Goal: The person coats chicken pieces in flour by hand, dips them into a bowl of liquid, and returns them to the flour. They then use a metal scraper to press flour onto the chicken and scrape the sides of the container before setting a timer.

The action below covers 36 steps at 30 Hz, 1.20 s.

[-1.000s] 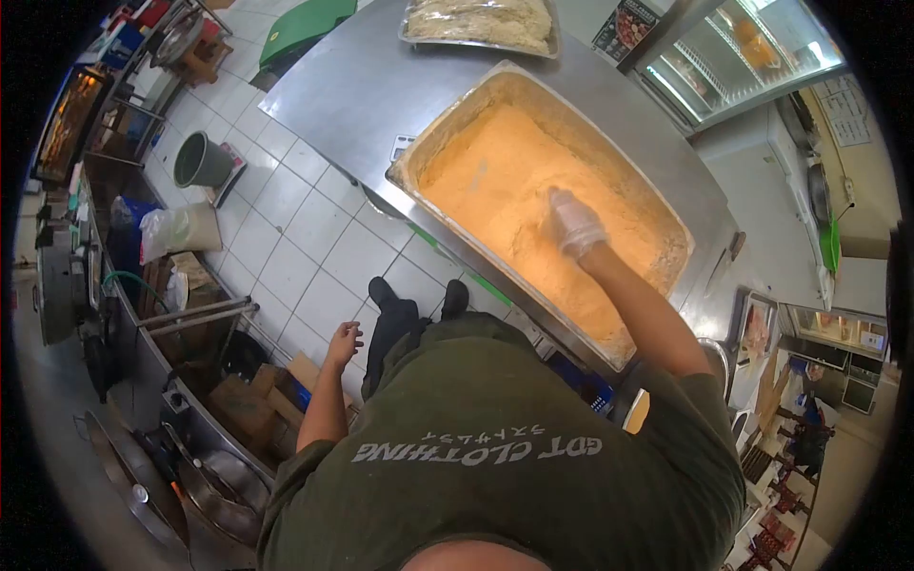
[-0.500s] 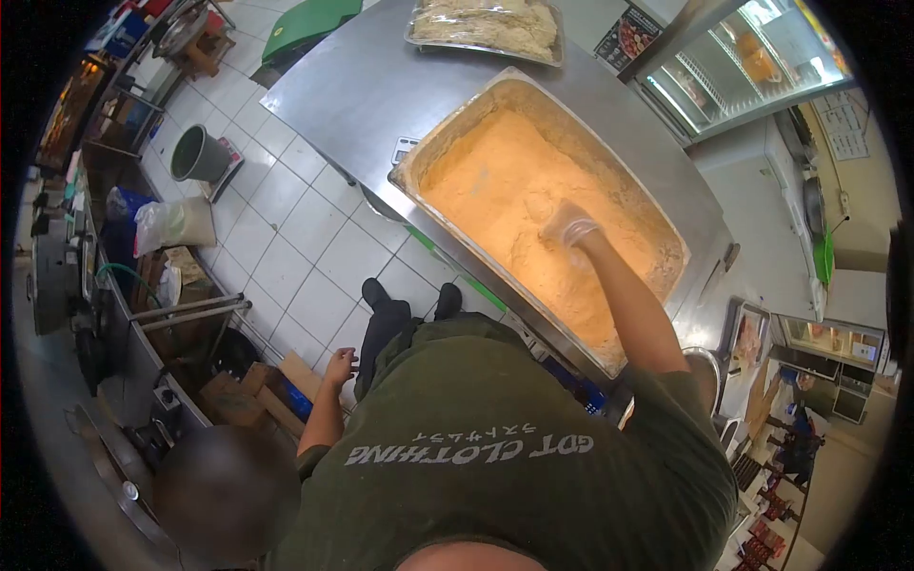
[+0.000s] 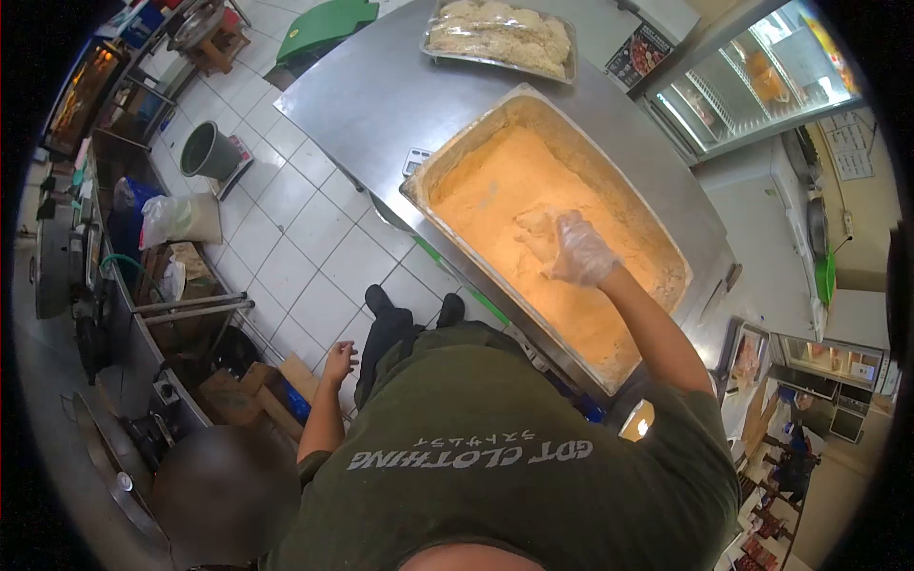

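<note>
A large metal tray of orange-tinted powder lies on the steel table. My right hand, in a clear plastic glove, is over the powder near the tray's middle. Its fingers and thumb are around the near end of a powder-coated lump; part of the lump is hidden in the powder. My left hand hangs bare beside my body over the floor, fingers apart and holding nothing.
On the steel table are a film-wrapped tray of pale pieces and a small scale. A grey bucket stands at left on the floor. A glass-door fridge is at upper right.
My right hand has risen from the powder, and more of the glove and the coated lump show. The tray and table appear slightly lower in view. My left hand stays at my side.
</note>
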Available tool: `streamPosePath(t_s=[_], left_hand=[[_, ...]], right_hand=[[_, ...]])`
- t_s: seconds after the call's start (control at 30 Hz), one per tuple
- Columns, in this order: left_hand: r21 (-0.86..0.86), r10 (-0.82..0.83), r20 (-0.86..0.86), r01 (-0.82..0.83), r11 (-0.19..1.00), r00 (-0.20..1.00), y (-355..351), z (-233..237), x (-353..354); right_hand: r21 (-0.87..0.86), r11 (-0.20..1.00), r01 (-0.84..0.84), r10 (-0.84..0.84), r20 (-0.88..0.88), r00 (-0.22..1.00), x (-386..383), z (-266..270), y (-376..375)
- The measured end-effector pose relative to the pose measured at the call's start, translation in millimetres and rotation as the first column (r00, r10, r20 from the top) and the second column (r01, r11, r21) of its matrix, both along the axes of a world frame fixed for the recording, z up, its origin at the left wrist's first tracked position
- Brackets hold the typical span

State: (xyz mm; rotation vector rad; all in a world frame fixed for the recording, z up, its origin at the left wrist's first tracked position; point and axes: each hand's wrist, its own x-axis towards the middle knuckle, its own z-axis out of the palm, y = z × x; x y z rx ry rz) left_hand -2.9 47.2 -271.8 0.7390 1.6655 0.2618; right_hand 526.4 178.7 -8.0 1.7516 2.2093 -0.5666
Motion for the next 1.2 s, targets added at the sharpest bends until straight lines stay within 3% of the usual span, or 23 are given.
streamPosePath(t_s=[0.1,0.13,0.2,0.23,0.33,0.43,0.5,0.57,0.67,0.73,0.77,0.83,0.93,1.03,1.13,1.2], left_hand=[[-0.075,0.029,0.070,-0.024,0.997,0.997,-19,-21,-12],[-0.089,-0.027,0.036,0.030,0.996,0.999,-23,-15,-12],[-0.138,-0.170,-0.063,0.160,0.977,0.983,-29,-20,-13],[-0.137,-0.162,-0.055,0.153,0.979,0.985,-29,-21,-14],[-0.116,-0.122,-0.021,0.118,0.986,0.992,-26,-12,-8],[-0.144,0.010,0.041,-0.004,0.990,0.999,-19,-18,-8],[-0.102,0.023,0.037,-0.019,0.995,0.999,-12,-12,-2],[-0.101,-0.008,0.026,0.011,0.995,1.000,-13,-10,-4],[-0.165,-0.112,0.007,0.111,0.980,0.994,-6,-19,-3],[-0.162,-0.119,0.006,0.119,0.980,0.993,1,-21,-3],[-0.162,-0.119,0.006,0.118,0.980,0.993,3,-23,-3],[-0.098,-0.137,-0.016,0.134,0.986,0.990,10,-8,2],[-0.053,-0.159,-0.002,0.158,0.986,0.987,20,5,6],[-0.076,-0.150,0.020,0.152,0.986,0.988,22,6,5],[-0.110,-0.128,0.017,0.129,0.985,0.992,9,5,2],[-0.141,-0.114,0.024,0.116,0.983,0.993,3,-3,0]], right_hand=[[0.084,0.869,-0.487,0.490,-0.017,0.872,-9,-30,-1],[0.293,0.778,-0.555,0.605,-0.110,0.789,-16,-52,-11],[0.173,0.791,-0.587,0.594,0.014,0.804,-30,-61,-23],[0.108,0.797,-0.595,0.589,0.082,0.804,-36,-56,-22],[-0.269,0.928,-0.259,0.228,-0.142,0.963,-40,-12,0],[0.082,0.856,-0.511,0.516,-0.064,0.854,15,-84,6],[0.319,0.931,-0.178,0.216,-0.087,0.973,31,-98,14],[0.427,0.904,0.030,0.034,-0.143,0.989,29,-109,12],[0.409,0.910,0.067,0.002,-0.166,0.986,9,-106,12],[0.326,0.945,0.018,0.043,-0.181,0.982,7,-110,20],[0.124,0.975,0.186,-0.143,-0.298,0.944,14,-108,26],[-0.337,0.842,0.422,-0.532,-0.388,0.752,28,-80,35],[-0.330,0.944,0.012,-0.254,-0.703,0.665,57,-36,28],[-0.332,0.910,0.247,-0.336,-0.244,0.910,52,46,10],[0.088,0.837,0.539,-0.529,-0.117,0.841,110,-49,0],[-0.079,0.811,0.580,-0.585,-0.104,0.804,88,-45,13]])
